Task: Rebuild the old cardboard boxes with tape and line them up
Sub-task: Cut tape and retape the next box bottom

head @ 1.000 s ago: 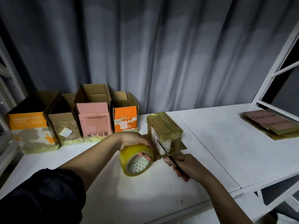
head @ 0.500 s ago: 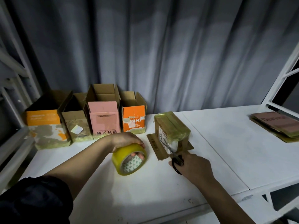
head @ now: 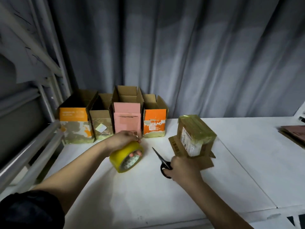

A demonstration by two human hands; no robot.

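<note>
Black scissors had left the tape-wrapped cardboard box; right hand gripped them, left hand gripped the yellow tape roll. Box looked light, stiff; hold its sides.

Dim corner, curtain-backed white bench.

Grey pleated curtain hangs full width behind the white bench, beyond the fingers. White metal frame rails run slanted, left of the fingers. A seam crosses the bench top, right of the fingers. Light low, brightest on the bench surface.
</note>
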